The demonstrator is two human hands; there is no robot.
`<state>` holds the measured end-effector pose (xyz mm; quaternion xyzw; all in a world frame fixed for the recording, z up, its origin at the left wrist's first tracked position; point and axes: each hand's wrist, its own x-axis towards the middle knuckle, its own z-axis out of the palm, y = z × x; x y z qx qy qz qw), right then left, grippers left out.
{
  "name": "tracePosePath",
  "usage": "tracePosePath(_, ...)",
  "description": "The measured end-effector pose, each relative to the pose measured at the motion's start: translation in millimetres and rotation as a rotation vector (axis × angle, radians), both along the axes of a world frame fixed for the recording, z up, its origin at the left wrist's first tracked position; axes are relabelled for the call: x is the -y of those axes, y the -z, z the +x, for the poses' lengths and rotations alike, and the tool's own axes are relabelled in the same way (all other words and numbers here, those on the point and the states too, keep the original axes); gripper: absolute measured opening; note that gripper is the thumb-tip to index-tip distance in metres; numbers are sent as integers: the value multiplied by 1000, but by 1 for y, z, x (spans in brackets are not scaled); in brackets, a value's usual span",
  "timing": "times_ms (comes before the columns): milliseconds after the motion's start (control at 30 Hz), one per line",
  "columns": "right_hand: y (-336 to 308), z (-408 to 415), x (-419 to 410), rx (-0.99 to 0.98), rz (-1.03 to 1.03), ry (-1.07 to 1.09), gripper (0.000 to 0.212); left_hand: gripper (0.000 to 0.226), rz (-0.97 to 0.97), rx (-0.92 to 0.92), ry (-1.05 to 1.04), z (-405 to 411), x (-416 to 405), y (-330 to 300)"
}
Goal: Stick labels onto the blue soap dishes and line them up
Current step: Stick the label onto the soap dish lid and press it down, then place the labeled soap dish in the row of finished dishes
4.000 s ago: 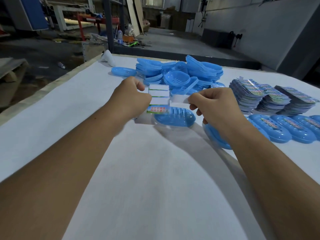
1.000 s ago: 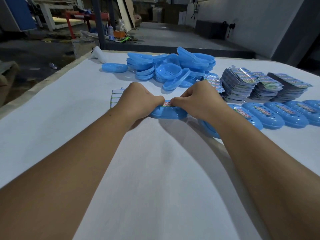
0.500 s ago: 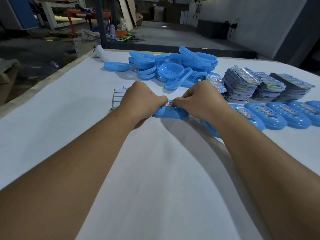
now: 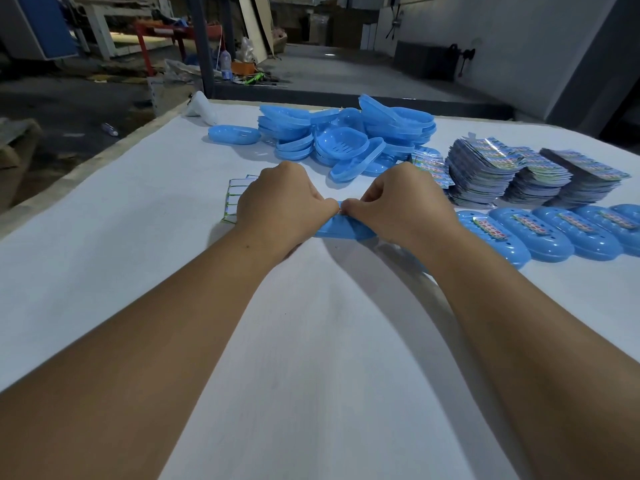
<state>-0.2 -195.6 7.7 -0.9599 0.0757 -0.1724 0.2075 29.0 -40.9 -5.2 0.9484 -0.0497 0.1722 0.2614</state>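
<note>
A blue soap dish (image 4: 343, 231) lies on the white table (image 4: 311, 341) in the middle of the view. My left hand (image 4: 282, 202) grips its left end and my right hand (image 4: 401, 202) grips its right end. Both thumbs press down on the dish's top and meet at the centre. The label under the thumbs is almost fully hidden. A sheet of labels (image 4: 235, 194) lies flat just left of my left hand, partly covered by it.
A loose pile of unlabelled blue dishes (image 4: 346, 140) sits behind my hands, with one single dish (image 4: 233, 134) to its left. Stacks of label sheets (image 4: 502, 171) stand at the right. In front of them runs a row of labelled dishes (image 4: 554, 233).
Four seconds ago my hands held the label sheet above the dish. The sheet now lies on the table and both hands press on the dish, thumbs drawn together over the label.
</note>
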Motion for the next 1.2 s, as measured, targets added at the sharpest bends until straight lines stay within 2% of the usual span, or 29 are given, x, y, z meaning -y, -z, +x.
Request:
tracePosePath(233,-3,-1,1,20,-42,-7,42,38,242,139,-8,-7,2,-9)
tracePosePath(333,-4,-2,1,-5,-45,-9,45,46,310,137,-35,-11,2,-12)
tracePosePath(400,-3,-5,1,4,-57,-13,40,43,328,146,-33,-16,0,-16)
tracePosePath(500,-3,-11,-4,71,-102,-111,32,29,188,175,97,-33,-3,-22)
tracePosePath(567,-6,-16,-8,73,-107,-252,18,28,18,208,238,-50,0,-28)
tracePosePath(633,-7,-22,-12,42,-82,-404,2,30,-54,250,312,-65,6,-32)
tracePosePath(700,-6,-27,-14,22,-82,-510,7,31,-21,270,318,-69,10,-32)
tracePosePath(767,-3,-26,-14,3,-119,-519,10,32,-8,250,295,-64,8,-30)
tracePosePath(833,2,-21,-13,14,-177,-471,18,34,-40,220,275,-54,3,-25)
tracePosePath(933,6,-15,-8,27,-282,-357,44,45,-85,218,226,-42,-4,-18)
tracePosePath(1033,6,-17,-4,-17,-318,-305,63,45,-117,181,155,-33,-8,-13)
tracePosePath(1200,0,-24,3,-138,-413,-206,66,39,-120,91,102,-26,-13,-11)
